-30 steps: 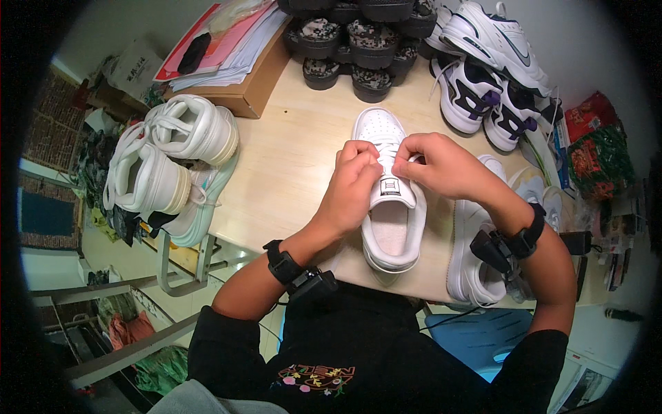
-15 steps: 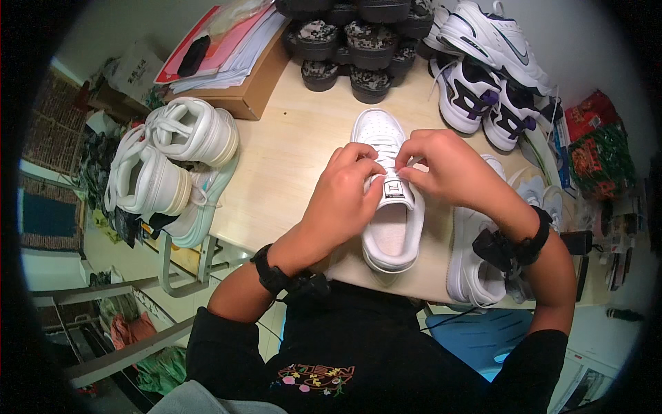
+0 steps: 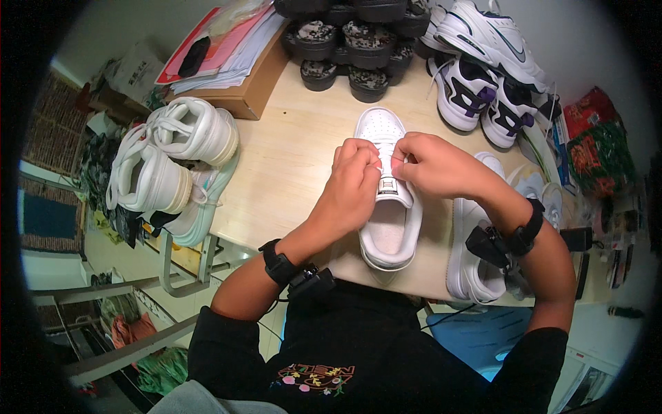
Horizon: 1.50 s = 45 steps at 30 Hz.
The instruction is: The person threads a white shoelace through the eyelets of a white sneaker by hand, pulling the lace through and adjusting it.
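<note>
A white sneaker [image 3: 390, 238] rests on the table with its toe pointing away from me and its heel near the front edge. White shoelaces [image 3: 388, 148] cross its front, above a tongue with a small dark-framed label. My left hand [image 3: 353, 181] is closed at the left side of the upper lacing, fingertips pinched on the lace. Opposite it, my right hand [image 3: 433, 164] pinches the lace on the right side with thumb and forefinger. The lace ends are mostly hidden by my fingers. Both wrists wear black straps with small devices.
Another white sneaker [image 3: 471, 259] stands right of my work. White chunky sneakers [image 3: 153, 183] are piled at the left edge. Black patterned footwear [image 3: 369, 48] is stacked at the back, beside a cardboard box [image 3: 247, 96] with papers. White-and-black sneakers [image 3: 467, 96] sit back right.
My right fingers have curled in closer to the lacing, and my left fingers have bunched tighter on the lace. The sneaker has shifted very slightly.
</note>
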Available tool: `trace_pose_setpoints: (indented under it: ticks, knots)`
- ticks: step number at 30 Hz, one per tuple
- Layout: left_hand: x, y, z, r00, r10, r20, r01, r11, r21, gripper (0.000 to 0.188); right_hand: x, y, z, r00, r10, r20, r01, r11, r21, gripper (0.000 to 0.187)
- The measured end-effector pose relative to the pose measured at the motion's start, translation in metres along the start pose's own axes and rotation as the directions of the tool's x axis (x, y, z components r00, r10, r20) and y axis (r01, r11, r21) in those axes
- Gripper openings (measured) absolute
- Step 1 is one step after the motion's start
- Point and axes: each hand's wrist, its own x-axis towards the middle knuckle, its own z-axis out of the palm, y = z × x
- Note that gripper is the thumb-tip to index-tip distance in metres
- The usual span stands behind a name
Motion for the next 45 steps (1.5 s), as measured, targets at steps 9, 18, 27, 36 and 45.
trace_pose_setpoints:
  ticks: [9, 18, 27, 36, 45]
  knots:
    - [0.002, 0.012, -0.002, 0.999, 0.004, 0.035, -0.006, 0.998, 0.065, 0.022, -0.002, 0.005, -0.007, 0.945, 0.278, 0.173, -0.327, 0.835, 0.443, 0.02]
    - [0.003, 0.004, -0.001, 0.998, -0.055, -0.006, 0.055, 0.998, -0.035, 0.018, 0.0, 0.008, -0.001, 0.937, 0.317, 0.148, -0.348, 0.793, 0.501, 0.025]
    - [-0.005, 0.003, -0.004, 0.989, 0.125, 0.076, -0.135, 0.979, 0.152, 0.033, -0.014, 0.01, -0.007, 0.923, 0.332, 0.193, -0.36, 0.572, 0.737, 0.027]
    - [-0.014, 0.008, -0.009, 0.99, 0.139, 0.022, -0.14, 0.981, 0.132, 0.054, -0.028, 0.015, -0.02, 0.916, 0.311, 0.252, -0.399, 0.653, 0.644, 0.029]
    - [-0.019, 0.014, -0.012, 0.945, 0.328, 0.01, -0.321, 0.916, 0.242, 0.026, -0.019, 0.009, -0.004, 0.93, 0.286, 0.231, -0.366, 0.791, 0.491, 0.022]
